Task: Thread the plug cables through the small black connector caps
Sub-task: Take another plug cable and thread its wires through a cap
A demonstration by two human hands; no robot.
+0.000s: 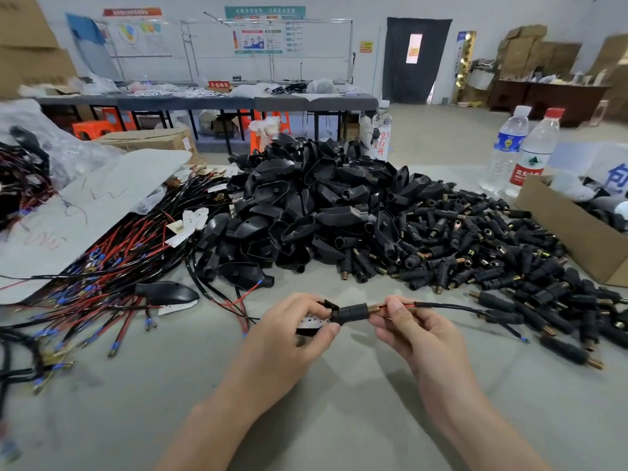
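The left hand (299,321) gripped a black plug (314,322) fitted with a small cap (353,313). The right hand (404,321) pinched the cable (452,306) emerging from the cap's brass end, above a gray table (339,402).

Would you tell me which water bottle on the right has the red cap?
The right-hand bottle with the red label; its neighbour has a white cap and blue label.

Our grey counter (306,396) bears a central heap of black housings (312,205), with small black connector caps (492,256) spread to its right, red-and-black cables (112,266) at left, and a cardboard box (574,239) near two water bottles (509,147).
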